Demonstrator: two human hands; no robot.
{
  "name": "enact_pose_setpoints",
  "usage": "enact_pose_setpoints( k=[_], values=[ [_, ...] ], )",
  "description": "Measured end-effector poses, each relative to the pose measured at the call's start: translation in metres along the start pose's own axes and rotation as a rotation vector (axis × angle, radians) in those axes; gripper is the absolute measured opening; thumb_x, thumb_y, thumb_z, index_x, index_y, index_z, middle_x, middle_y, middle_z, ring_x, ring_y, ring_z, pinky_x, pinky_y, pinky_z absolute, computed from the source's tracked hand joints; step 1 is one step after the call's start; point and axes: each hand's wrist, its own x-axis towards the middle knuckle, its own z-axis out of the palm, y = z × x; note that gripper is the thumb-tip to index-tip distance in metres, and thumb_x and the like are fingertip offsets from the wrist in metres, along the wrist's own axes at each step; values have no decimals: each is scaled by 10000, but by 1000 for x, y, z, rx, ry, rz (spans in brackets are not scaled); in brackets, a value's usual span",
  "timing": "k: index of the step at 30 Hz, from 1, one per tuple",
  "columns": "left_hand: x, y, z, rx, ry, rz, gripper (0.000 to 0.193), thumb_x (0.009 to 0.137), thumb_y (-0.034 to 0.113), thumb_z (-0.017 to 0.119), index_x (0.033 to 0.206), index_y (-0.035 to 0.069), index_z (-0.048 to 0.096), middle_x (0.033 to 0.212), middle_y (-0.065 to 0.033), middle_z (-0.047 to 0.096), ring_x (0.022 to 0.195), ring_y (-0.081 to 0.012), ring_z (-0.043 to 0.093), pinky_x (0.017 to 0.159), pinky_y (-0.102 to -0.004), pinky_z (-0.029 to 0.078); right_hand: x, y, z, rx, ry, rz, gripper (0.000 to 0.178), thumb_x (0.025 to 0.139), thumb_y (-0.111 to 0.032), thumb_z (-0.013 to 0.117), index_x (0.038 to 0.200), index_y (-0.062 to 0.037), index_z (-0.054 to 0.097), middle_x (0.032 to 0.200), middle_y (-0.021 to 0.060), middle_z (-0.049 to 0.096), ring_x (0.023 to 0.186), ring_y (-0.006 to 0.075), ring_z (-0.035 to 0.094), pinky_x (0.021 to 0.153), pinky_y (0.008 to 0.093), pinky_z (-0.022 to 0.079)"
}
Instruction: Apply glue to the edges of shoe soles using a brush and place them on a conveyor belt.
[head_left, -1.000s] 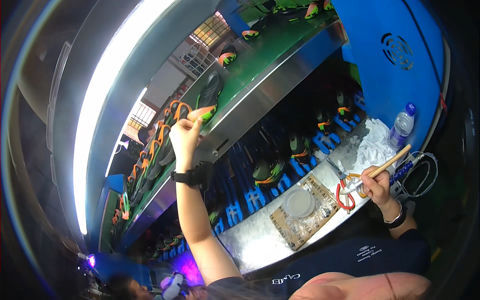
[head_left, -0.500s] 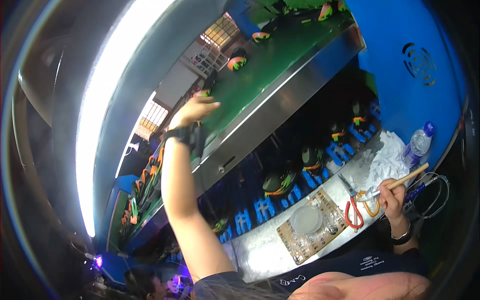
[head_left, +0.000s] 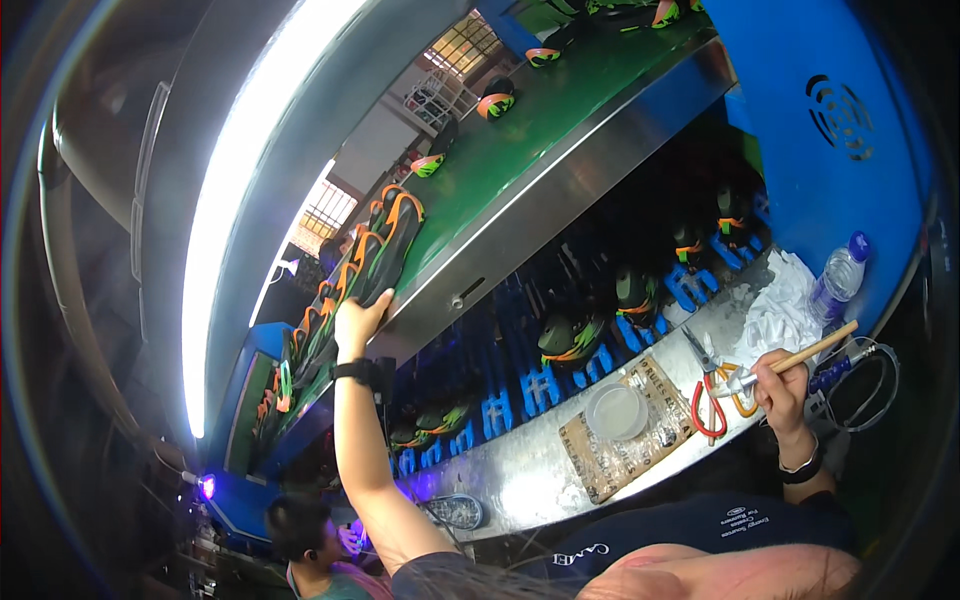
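My left hand (head_left: pixel 362 322) reaches up to the edge of the green conveyor belt (head_left: pixel 500 190). It is closed on the near end of a black shoe with orange trim (head_left: pixel 402 240); the thumb shows, while the other fingers are mostly hidden. At the right, my right hand (head_left: pixel 782 395) is closed round a brush with a wooden handle (head_left: pixel 815 347). The brush's pale end points left, over pliers (head_left: pixel 709 410) with red and orange handles. Left of these, a round clear tub (head_left: pixel 617 412) with whitish contents stands on taped cardboard (head_left: pixel 590 465).
More shoes (head_left: pixel 496 98) are spread along the belt. Below it, black-green shoes (head_left: pixel 570 340) sit by blue holders (head_left: pixel 541 390). A white cloth (head_left: pixel 780 310) and a bottle (head_left: pixel 840 275) lie by the blue housing (head_left: pixel 840 60). Another person (head_left: pixel 305 535) is at lower left.
My left hand has come down and nearer along the belt edge, onto a black and orange shoe. My right hand keeps hold of the brush, almost unmoved.
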Motion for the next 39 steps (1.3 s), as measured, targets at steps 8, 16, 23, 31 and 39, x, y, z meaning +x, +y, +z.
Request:
enact_pose_setpoints(
  k=[8, 16, 23, 31, 39],
  values=[
    [-4, -11, -25, -15, 210, 352, 247, 611, 190, 686, 668, -24, 576, 677, -169, 578, 637, -306, 556, 622, -353, 436, -10, -10, 0, -14, 2, -17, 123, 788, -98, 485, 741, 16, 487, 445, -15, 376, 346, 22, 306, 336, 169, 229],
    [-2, -46, -8, -1022, 379, -174, 502, 676, 231, 684, 988, 6, 362, 837, -120, 516, 784, -198, 539, 589, -365, 461, -17, -16, 3, -31, 21, -28, 115, 784, -90, 487, 729, 12, 492, 446, -13, 387, 345, 24, 313, 334, 166, 233],
    [2, -25, 3, -1680, 291, -310, 283, 618, -25, 562, 879, -5, 456, 835, -132, 517, 767, -296, 544, 643, -503, 473, -30, -26, 14, -45, 9, -33, 115, 781, -92, 489, 730, 10, 495, 433, -15, 380, 339, 28, 311, 334, 171, 241],
    [-108, -22, -76, -1436, 256, 315, 412, 714, -46, 451, 1122, -33, 395, 1073, -205, 486, 949, -264, 506, 849, -352, 406, -6, -3, 35, -167, -51, 72, 81, 770, -86, 521, 732, -15, 511, 508, -26, 414, 410, 16, 332, 370, 167, 243],
    [-276, -23, 48, -1185, -559, 86, 394, 680, -62, 514, 1070, -19, 478, 948, -104, 567, 889, -155, 529, 805, -261, 398, 12, 77, 100, -521, -419, 65, 110, 750, -105, 573, 744, 3, 555, 578, 5, 503, 518, 36, 432, 460, 194, 338]
  ],
)
